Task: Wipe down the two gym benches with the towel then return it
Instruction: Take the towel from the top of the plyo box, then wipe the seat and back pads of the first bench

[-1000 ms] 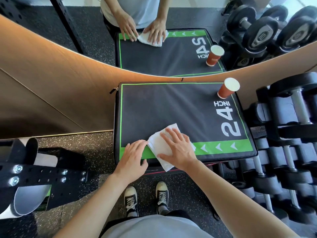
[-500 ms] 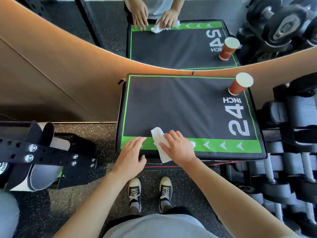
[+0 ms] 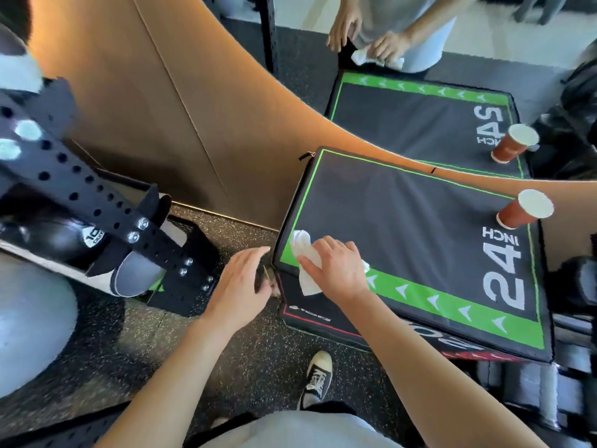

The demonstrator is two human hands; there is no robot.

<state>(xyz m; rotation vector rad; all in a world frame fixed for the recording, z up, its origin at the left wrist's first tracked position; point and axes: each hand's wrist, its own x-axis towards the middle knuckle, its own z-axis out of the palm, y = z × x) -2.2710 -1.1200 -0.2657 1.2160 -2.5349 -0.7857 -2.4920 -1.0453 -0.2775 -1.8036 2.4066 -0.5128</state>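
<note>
Head view: right hand (image 3: 336,270) hides most of towel (image 3: 305,253) (bunched).

The right hand (image 3: 336,270) has slid the white towel (image 3: 305,263) from the middle of the green arrow strip to the near left corner of the padded box (image 3: 420,227), bunching it (it lay flatter a second ago). The left hand (image 3: 242,286) has left the top and now sits off the box's left edge, beside that corner.
</note>
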